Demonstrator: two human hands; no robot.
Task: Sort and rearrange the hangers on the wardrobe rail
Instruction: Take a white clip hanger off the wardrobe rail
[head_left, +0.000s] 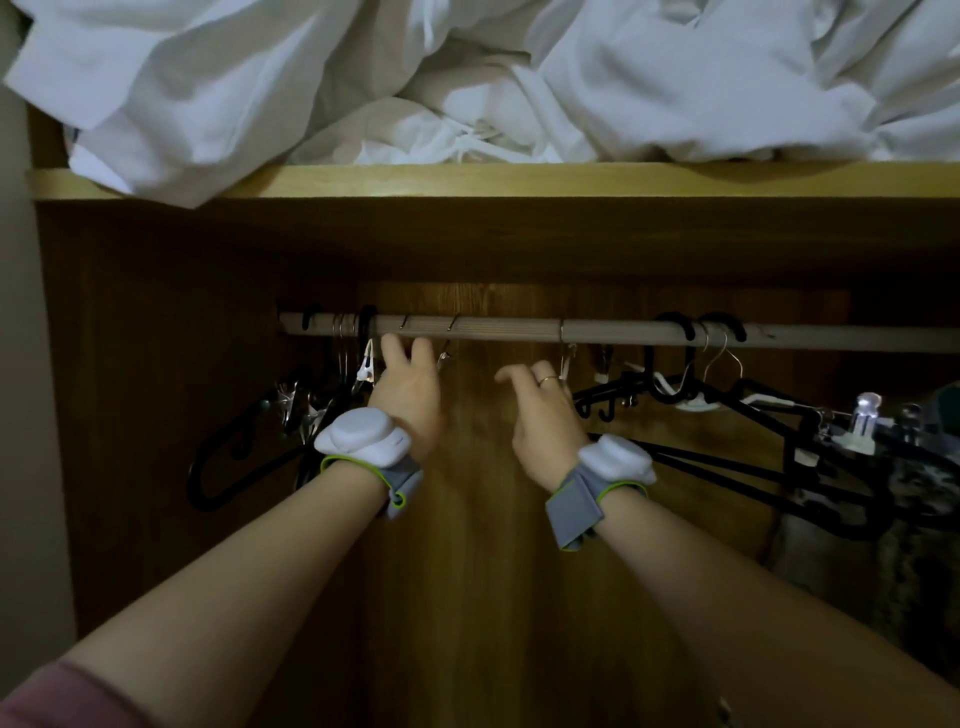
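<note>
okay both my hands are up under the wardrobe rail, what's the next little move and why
Probably reach the left hand up to the thin metal hook just above its fingers and slide it left toward the bunched black plastic hangers. That hook hangs alone on the pale wooden rail, and neither hand, the right hand included, seems to hold anything.

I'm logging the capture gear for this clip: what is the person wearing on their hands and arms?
Each wrist carries a rounded white device on a grey strap edged in lime green: left wrist unit, right wrist unit. The right hand wears a thin ring. Forearms are bare; a pink sleeve shows at the left arm.
</note>
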